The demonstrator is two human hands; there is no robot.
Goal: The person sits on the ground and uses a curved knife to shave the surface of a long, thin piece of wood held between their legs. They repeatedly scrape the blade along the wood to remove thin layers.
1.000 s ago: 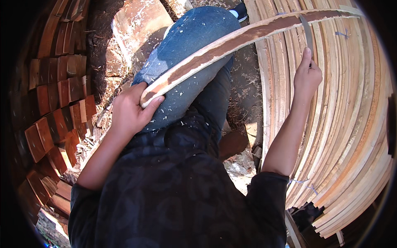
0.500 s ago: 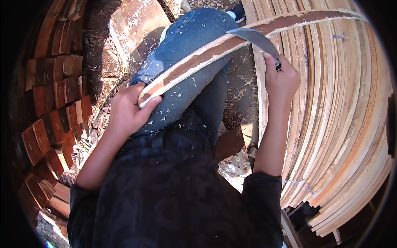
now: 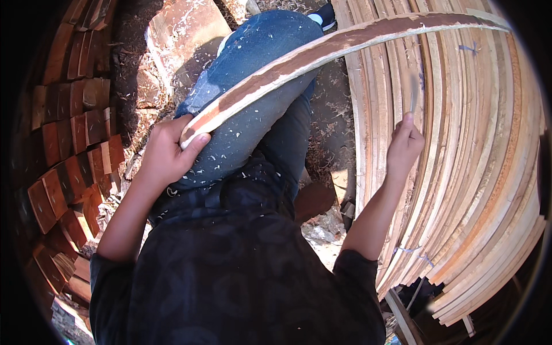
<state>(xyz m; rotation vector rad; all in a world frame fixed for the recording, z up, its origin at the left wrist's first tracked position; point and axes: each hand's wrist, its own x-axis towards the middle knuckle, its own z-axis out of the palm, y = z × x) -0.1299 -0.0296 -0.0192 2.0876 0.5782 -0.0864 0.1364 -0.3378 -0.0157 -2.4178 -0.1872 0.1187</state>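
Across my raised, denim-covered leg (image 3: 253, 57) lies a long wooden strip (image 3: 287, 66), pale along its edges with brown bark down the middle. My left hand (image 3: 169, 149) grips its near end, thumb on top and fingers underneath. The strip's far end reaches over the stacked wood at upper right. My right hand (image 3: 405, 141) is closed around a knife (image 3: 413, 95), held clear of the strip above the stack. The blade points up and is blurred; the handle is hidden in my fist.
A broad stack of long pale wooden strips (image 3: 460, 161), bound with bluish ties, fills the right side. Short reddish-brown blocks (image 3: 63, 187) are piled at left. A large wood slab (image 3: 187, 43) lies beyond my leg, with shavings scattered over the ground.
The knife has come off the strip, and my right hand has moved right and nearer to me. My left hand and the strip's near end have shifted slightly left.
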